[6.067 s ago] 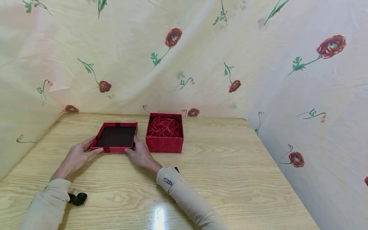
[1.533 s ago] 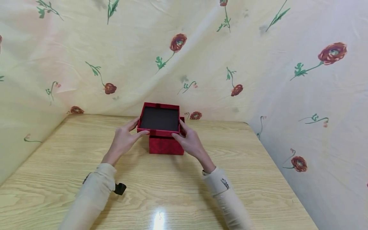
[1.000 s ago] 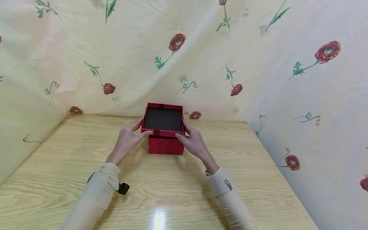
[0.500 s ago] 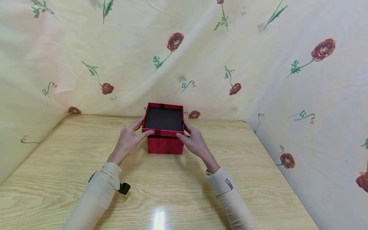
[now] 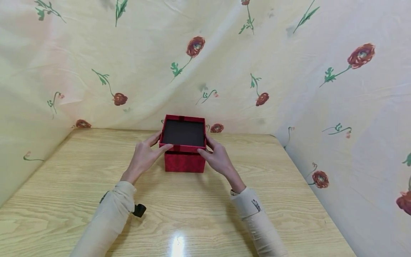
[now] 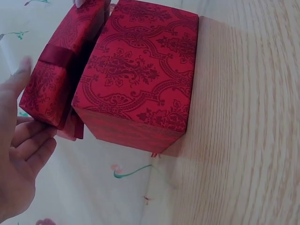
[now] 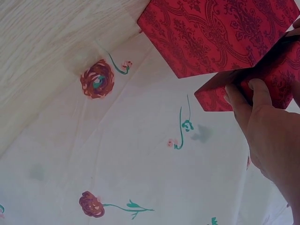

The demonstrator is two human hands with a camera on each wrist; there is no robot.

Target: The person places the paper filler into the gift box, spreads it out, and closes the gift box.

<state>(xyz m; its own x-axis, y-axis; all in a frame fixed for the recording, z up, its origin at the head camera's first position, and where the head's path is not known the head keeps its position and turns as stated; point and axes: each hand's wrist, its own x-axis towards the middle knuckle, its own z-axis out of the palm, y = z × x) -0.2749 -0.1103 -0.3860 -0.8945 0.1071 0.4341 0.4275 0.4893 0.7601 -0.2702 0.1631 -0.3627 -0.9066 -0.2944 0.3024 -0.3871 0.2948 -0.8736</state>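
Both hands hold a shallow red patterned lid [image 5: 187, 149], its black inner face upward, over a deeper red box [image 5: 184, 162]. At the lid's left side is my left hand [image 5: 142, 157], thumb along the front rim and fingers at the side. My right hand [image 5: 218, 159] grips the opposite side in the same way. A dark ribbon band crosses the lid's edge [image 6: 47, 89] in the left wrist view, where a narrow dark gap separates it from the box [image 6: 140, 65]. The right wrist view shows right-hand fingers [image 7: 260, 96] against the lid. The box's inside is hidden beneath it.
The box stands on a pale wood-grain table [image 5: 282, 203], near its back edge. Flower-printed cloth [image 5: 224, 64] hangs behind and along both sides. A black strap-like piece [image 5: 139, 210] sticks out by the left sleeve.
Since the oldest frame, both hands have carried the lid from the table left of the box rightward and up over it, covering the red shredded filling. Over the last half second they barely move.
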